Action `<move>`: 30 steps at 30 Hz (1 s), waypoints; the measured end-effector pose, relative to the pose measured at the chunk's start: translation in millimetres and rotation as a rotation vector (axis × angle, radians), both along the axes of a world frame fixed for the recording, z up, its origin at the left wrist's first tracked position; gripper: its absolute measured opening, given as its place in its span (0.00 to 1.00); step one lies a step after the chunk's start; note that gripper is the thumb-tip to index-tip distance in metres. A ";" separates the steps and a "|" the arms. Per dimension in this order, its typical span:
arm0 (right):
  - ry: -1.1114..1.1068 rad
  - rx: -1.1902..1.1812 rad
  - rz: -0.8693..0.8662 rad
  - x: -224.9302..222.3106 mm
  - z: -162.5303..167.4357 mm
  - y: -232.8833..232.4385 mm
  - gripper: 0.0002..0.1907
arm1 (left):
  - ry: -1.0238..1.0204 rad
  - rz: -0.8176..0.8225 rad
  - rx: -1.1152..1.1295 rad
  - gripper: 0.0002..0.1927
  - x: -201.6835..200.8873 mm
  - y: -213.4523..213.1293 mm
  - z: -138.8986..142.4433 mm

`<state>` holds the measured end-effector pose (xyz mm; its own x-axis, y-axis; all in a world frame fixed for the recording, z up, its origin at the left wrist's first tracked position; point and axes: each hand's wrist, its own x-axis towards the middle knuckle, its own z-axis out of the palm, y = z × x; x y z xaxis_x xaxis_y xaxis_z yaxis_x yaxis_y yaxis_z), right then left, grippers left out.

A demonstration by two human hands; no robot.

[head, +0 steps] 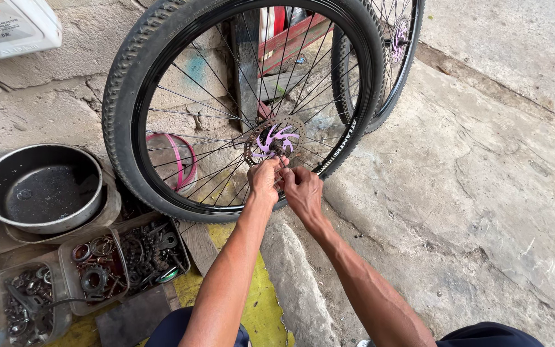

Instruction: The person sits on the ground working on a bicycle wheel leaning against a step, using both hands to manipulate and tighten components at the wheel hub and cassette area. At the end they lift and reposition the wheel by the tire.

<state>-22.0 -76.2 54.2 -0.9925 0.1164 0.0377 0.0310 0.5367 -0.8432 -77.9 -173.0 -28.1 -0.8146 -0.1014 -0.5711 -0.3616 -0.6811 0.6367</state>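
We saw our left hand (265,178) and right hand (302,190) pinched narrowly at the hub (277,146) beside a purple slotted disc rotor (273,139). The knobby black wheel (123,96) stood upright on rough concrete (483,193); whether either hand gripped anything, we could not tell.

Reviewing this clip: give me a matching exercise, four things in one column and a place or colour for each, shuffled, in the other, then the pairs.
Things:
1. Brake disc
2. Metal pan
3. White jug
4. Second wheel

Places or colours:
A. Top left corner
B. Purple centre, at the hub of the near wheel, just above both hands
C. Behind the near wheel, top right
D. Left of the near wheel, above the trays of small parts

The left hand and right hand meet just below the hub.

Pairs: 1-B, 2-D, 3-A, 4-C
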 end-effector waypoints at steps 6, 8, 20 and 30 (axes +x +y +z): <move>0.159 0.416 0.088 1.6 -5.3 -3.6 0.12 | -0.028 0.026 -0.029 0.06 -4.9 -3.6 -10.1; 0.075 0.137 0.115 0.4 -4.3 -6.7 0.17 | -0.023 0.018 -0.041 0.06 -4.3 -7.2 -12.3; -0.771 -1.491 -0.074 -19.7 -1.6 -11.4 0.08 | 0.004 0.041 0.067 0.06 5.3 -16.9 6.4; -0.494 -0.713 -0.109 11.7 17.9 1.5 0.13 | 0.084 0.076 0.095 0.04 3.1 -0.6 -2.9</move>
<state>-10.3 -74.7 72.1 -0.8579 0.0438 -0.5119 0.5020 -0.1406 -0.8533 -74.7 -173.5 -30.9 -0.8521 -0.1138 -0.5109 -0.2543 -0.7632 0.5941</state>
